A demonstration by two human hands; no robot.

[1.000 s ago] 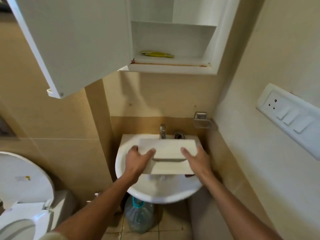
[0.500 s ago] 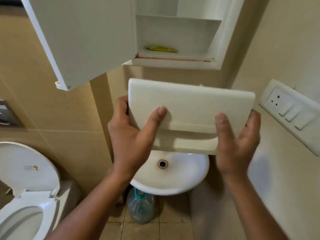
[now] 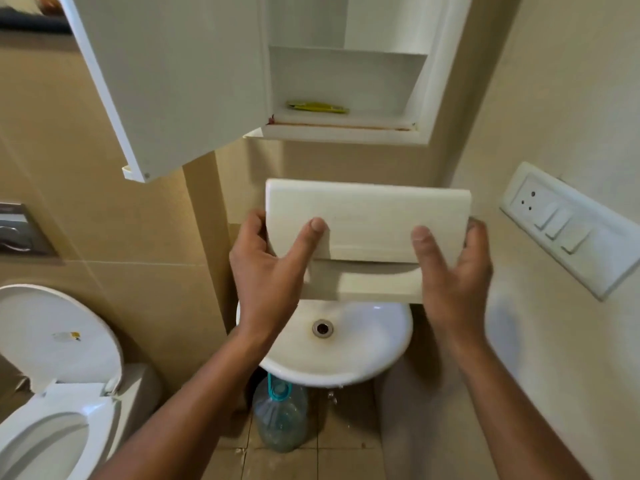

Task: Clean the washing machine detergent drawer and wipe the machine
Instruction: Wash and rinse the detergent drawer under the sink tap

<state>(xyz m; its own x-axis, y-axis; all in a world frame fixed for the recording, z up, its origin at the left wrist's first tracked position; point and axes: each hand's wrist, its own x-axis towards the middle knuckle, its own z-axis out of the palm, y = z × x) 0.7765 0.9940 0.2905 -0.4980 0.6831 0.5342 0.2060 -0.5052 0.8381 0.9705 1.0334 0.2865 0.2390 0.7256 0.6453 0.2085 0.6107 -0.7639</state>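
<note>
Head view: L hand (image 3: 270, 271) and R hand (image 3: 453, 275) grasp the ends of the detergent drawer (image 3: 367, 220), thumbs on its front panel. Drawer held w/ long axis left-right, panel facing camera, above the sink (image 3: 374, 344). Open cabinet door (image 3: 173, 81) overhangs upper left; switch panel (image 3: 568, 226) close at right.

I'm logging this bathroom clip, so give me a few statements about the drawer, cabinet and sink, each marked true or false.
1. The left hand and the right hand both hold the drawer above the sink. True.
2. A yellow item lies inside the cabinet. True.
3. That cabinet is shut. False: its door stands open.
4. Nothing stands under the sink. False: a bottle stands there.
5. The toilet lid is up. True.
</note>
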